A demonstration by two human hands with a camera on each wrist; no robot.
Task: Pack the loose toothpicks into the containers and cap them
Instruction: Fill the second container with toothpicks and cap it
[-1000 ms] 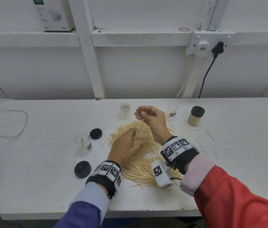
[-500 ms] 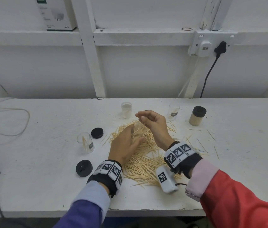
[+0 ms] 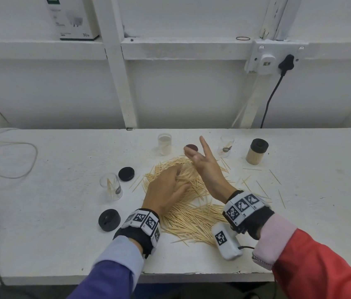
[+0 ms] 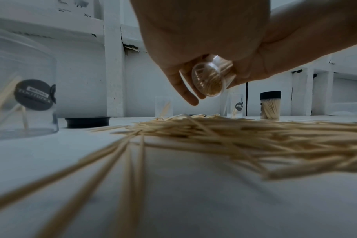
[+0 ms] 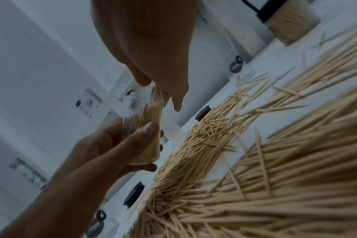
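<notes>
Left hand [image 5: 104, 154] grips a clear container [image 5: 142, 128] part-filled with toothpicks, tilted, above the loose pile [image 3: 189, 212]. Right hand [image 3: 204, 167] sits just over its mouth, fingers spread (holding nothing I can see). Past the grip: 1 capped full container [image 3: 256, 154]. Left of it: 2 black caps [image 3: 126, 174].

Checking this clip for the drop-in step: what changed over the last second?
The right hand, which pinched toothpicks over the clear container a second ago, has opened; its fingers now spread by the container's mouth. The left hand still grips that container above the toothpick pile. The capped container, loose lids and open containers have not moved.
</notes>
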